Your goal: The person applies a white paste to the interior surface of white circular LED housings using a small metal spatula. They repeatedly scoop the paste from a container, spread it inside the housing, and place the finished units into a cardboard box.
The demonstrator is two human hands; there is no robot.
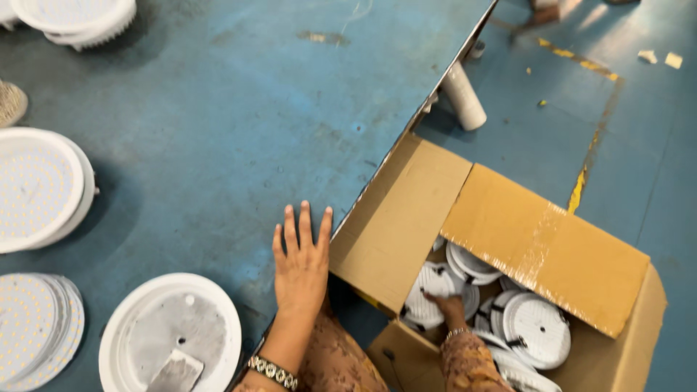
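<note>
My left hand (300, 263) lies flat, fingers together, on the blue table (218, 131) close to its right edge, holding nothing. A bracelet sits on that wrist. My right hand (448, 305) reaches down into an open cardboard box (541, 247) on the floor and touches a white round lamp housing (433, 290) among several others piled inside. Whether the fingers grip it is hidden from me. Just left of my left arm lies a white round lamp housing (170, 335), open side up, with a grey metal plate inside.
White LED disc lamps lie along the table's left side (40, 185), bottom left (36, 327) and top left (72, 18). A white table leg (463, 96) stands beyond the box. The blue floor has worn yellow tape (581, 185) and scraps.
</note>
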